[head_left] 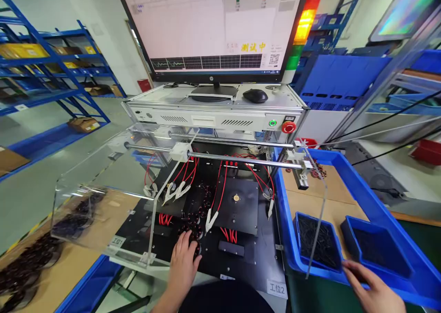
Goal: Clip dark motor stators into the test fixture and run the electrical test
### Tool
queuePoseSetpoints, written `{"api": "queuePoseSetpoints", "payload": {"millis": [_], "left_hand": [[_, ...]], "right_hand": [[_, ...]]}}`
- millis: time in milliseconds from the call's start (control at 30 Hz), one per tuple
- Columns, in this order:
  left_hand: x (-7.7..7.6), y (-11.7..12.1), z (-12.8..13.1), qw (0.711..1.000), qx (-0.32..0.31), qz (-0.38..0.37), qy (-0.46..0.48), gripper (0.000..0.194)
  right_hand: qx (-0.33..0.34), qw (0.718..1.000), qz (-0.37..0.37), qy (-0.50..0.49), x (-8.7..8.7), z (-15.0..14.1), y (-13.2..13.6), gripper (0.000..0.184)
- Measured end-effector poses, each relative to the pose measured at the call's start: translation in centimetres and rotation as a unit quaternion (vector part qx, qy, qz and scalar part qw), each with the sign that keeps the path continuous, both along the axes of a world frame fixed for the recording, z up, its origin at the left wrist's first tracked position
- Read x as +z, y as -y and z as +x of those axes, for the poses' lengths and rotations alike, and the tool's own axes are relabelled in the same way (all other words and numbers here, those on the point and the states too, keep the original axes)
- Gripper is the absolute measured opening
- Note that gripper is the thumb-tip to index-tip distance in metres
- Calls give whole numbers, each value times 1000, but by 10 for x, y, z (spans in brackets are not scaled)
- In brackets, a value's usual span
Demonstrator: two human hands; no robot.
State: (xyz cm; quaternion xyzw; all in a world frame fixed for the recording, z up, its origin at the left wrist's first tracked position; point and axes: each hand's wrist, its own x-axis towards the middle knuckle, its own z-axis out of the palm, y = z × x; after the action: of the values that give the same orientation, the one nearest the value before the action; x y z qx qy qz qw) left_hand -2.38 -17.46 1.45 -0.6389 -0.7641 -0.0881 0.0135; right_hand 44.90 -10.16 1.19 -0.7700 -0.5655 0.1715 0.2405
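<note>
My left hand [184, 258] reaches over the front of the black test bench, its fingers and thumb closed around a dark wound stator [197, 248]. More such copper-wound stators [193, 220] lie in a cluster just beyond the fingertips. To their right a white clip [211, 220] on red wires rests near a square black plate [237, 203]. My right hand [374, 287] is at the lower right, by the front corner of a small blue bin [339, 262] of thin black pieces. Its fingers are curled together; whatever is between them is hidden.
A clear acrylic cover [99, 212] on metal rods [241, 159] is raised over the bench. Many stators [27, 267] lie on cardboard at left. A large blue tray [282, 212] holds a second small bin [375, 248]. A monitor [213, 28] and red stop button [288, 127] stand behind.
</note>
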Motion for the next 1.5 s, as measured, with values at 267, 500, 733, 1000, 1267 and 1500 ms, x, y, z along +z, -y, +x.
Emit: {"api": "queuePoseSetpoints", "payload": {"millis": [267,500,733,1000,1267,1500], "left_hand": [[-12,11,3,999,10,8,41,10],[35,-27,24,980,-18,58,187,8],[66,-132,57,957,-111,163,211,4],[51,-165,50,950,-233,154,142,29],[12,-160,57,821,-33,158,547,30],[27,-199,61,860,-10,95,502,21]], "right_hand": [[70,989,-4,127,-16,-35,-67,51],[69,988,-15,139,-35,-34,-66,50],[20,995,55,83,-30,-37,-59,49],[-47,996,76,-22,-22,-42,-58,34],[-189,931,180,-255,32,-59,-49,34],[-53,914,333,-225,133,-150,-32,31]]}}
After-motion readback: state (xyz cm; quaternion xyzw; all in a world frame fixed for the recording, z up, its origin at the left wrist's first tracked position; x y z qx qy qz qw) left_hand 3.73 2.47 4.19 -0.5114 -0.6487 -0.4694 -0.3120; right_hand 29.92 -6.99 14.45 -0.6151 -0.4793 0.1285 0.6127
